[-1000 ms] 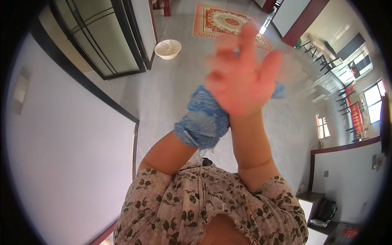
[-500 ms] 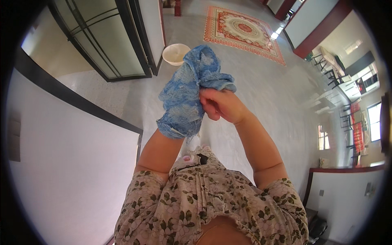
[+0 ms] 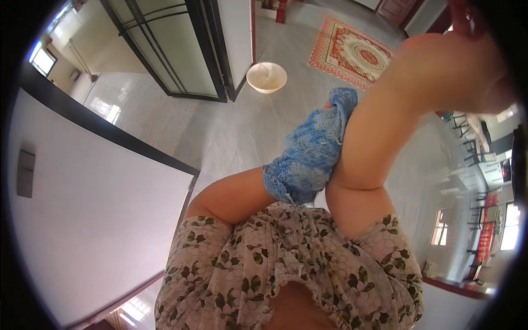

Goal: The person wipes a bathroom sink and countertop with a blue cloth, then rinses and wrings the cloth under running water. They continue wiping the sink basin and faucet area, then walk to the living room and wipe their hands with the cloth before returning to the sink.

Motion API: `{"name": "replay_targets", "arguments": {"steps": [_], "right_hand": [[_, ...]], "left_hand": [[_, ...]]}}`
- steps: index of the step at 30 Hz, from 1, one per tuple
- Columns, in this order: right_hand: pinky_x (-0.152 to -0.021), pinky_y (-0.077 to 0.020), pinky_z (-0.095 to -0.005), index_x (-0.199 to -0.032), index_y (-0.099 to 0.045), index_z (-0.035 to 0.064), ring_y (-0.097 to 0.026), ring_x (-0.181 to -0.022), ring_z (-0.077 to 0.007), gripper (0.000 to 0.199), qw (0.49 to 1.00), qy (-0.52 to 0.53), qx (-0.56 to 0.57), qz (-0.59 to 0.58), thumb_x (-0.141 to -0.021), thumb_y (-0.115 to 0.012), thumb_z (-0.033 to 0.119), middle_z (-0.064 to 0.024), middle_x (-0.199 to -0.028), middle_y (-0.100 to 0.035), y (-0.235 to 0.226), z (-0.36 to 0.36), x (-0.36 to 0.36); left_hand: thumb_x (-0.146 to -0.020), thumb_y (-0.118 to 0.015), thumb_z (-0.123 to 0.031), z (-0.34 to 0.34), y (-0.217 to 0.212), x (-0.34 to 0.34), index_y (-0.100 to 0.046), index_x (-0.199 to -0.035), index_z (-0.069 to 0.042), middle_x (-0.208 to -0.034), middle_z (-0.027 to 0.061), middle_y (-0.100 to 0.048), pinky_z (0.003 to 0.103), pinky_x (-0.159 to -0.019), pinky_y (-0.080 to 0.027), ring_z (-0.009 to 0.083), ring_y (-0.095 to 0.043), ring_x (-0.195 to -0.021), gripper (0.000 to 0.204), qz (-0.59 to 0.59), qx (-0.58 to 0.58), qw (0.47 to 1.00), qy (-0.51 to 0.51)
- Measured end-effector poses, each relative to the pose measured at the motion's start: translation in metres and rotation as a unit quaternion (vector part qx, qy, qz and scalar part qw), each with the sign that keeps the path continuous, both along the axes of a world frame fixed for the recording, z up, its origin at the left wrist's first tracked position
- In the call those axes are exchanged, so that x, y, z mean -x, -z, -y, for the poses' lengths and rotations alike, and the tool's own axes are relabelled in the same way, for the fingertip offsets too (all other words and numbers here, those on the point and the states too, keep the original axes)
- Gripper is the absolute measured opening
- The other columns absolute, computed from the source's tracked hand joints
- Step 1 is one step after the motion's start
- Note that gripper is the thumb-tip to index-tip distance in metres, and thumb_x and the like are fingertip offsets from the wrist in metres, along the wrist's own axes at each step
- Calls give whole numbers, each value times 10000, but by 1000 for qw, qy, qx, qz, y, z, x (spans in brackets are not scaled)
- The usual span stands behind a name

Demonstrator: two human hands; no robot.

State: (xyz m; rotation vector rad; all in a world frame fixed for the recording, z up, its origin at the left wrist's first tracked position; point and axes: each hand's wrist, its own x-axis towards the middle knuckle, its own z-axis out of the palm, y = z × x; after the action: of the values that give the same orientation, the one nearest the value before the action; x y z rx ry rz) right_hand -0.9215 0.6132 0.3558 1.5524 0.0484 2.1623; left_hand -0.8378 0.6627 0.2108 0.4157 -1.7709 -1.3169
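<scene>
Grey tiled floor [image 3: 247, 126] spreads below as a blue cloth [image 3: 308, 157] wraps the left hand, fingers hidden; its long axis lies against the raised right forearm [image 3: 379, 121], whose fingers are unseen.

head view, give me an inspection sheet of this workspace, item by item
surface: grey tiled floor, seen from above.
job's things: blue cloth wrapped over the left hand, pressed against the right forearm.
clutter: white bowl on the floor near the door frame; patterned red rug beyond it.
hands: left hand hidden inside the cloth; right hand raised close to the camera at the upper right edge, blurred, fingers cannot be told.
cables: nothing seen.
surroundings: white wall with a small grey plate at left; dark-framed glass doors above; chairs and windows at the right rim; floral garment below.
</scene>
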Motion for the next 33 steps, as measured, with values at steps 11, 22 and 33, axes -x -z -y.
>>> {"name": "replay_targets", "arguments": {"steps": [11, 22, 33], "right_hand": [[-1002, -316, -490, -1201, -563, 123, -410, -1213, -367, 526, 860, 147, -332, -359, -742, -677, 354, -133, -1320, -438, 150, -24, -27], [-1045, -287, -390, -1391, -314, 88, -375, -1268, -203, 600, 620, -528, -579, -35, -919, -450, 434, -74, -1392, -376, 258, 27, 1], [-844, -484, -297, -1213, -478, 53, -581, -963, -163, 325, 532, -549, -632, 130, -900, -517, 132, -54, -1088, -568, 221, 84, 18]], "left_hand": [[-888, -552, -198, 56, 19, -30, -395, -1265, -27, -1058, 114, -578, 330, -758, -486, 222, -587, -905, 442, -196, -42, 977, -73], [-877, -582, -197, 106, 51, -30, -426, -1246, -37, -1091, 115, -569, 328, -750, -493, 215, -592, -936, 432, -197, 99, 960, -175], [-772, -628, -135, 141, 140, -97, -500, -1154, -15, -1112, 180, -549, 379, -850, -454, 379, -540, -1021, 421, 208, 314, 864, -335]]}}
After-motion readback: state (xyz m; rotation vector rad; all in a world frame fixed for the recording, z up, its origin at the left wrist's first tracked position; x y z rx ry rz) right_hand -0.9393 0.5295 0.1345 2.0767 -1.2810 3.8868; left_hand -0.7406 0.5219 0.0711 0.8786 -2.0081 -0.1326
